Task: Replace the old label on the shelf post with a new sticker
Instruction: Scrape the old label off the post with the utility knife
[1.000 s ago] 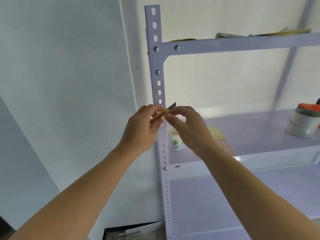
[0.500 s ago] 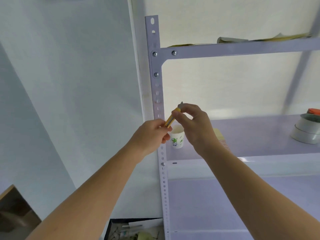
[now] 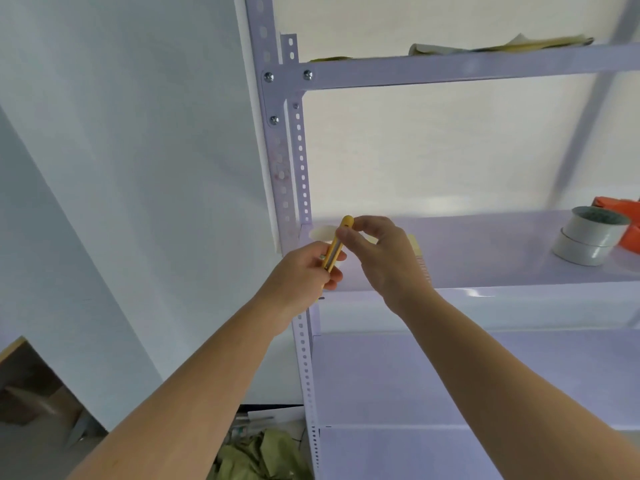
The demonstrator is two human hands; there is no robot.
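A white perforated shelf post (image 3: 277,157) rises at centre, with faint reddish residue on its front face above my hands. My left hand (image 3: 304,275) grips the lower end of a yellow utility knife (image 3: 337,242), which stands nearly upright. My right hand (image 3: 377,252) pinches the knife's upper end between thumb and fingers. No blade shows at its tip. Both hands are just right of the post, level with the middle shelf (image 3: 485,258). A sticker sheet (image 3: 420,258) lies on that shelf, mostly hidden behind my right hand.
A paper cup (image 3: 322,233) stands behind the knife. Two stacked tape rolls (image 3: 588,237) and an orange object (image 3: 623,220) sit at the shelf's right. Papers (image 3: 498,45) lie on the top shelf. A box of crumpled paper (image 3: 263,452) is on the floor.
The knife has swung from slanted with its blade out to nearly upright with no blade showing. Both hands have dropped lower and away from the post's face. The view has shifted.
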